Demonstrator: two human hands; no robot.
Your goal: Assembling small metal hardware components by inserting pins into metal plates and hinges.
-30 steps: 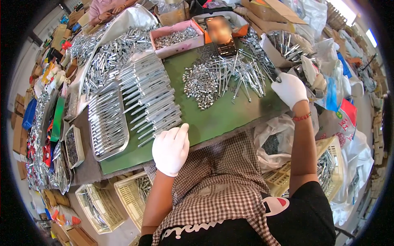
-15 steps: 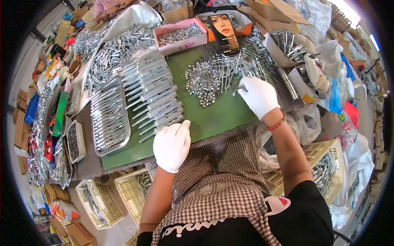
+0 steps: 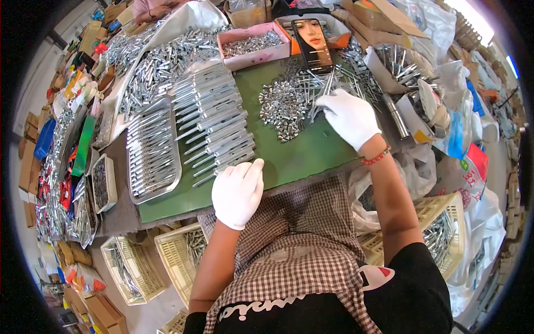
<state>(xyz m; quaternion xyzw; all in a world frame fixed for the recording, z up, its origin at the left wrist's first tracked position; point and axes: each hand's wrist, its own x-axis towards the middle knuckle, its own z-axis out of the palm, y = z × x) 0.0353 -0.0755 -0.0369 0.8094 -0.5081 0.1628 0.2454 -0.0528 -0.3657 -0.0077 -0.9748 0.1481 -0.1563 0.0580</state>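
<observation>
Here, the right hand (image 3: 350, 119) meets metal rods (image 3: 329, 82), left hand (image 3: 238, 195) beside silver tubes (image 3: 228, 129) (either grip's hold: cannot tell).

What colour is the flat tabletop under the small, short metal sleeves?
Green; the flat tabletop shows best in the head view.

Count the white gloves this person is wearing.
2: one glove on the left hand, beside the metal tubes; one on the right hand, at the pile of thin metal rods. Neither is hidden.
</observation>
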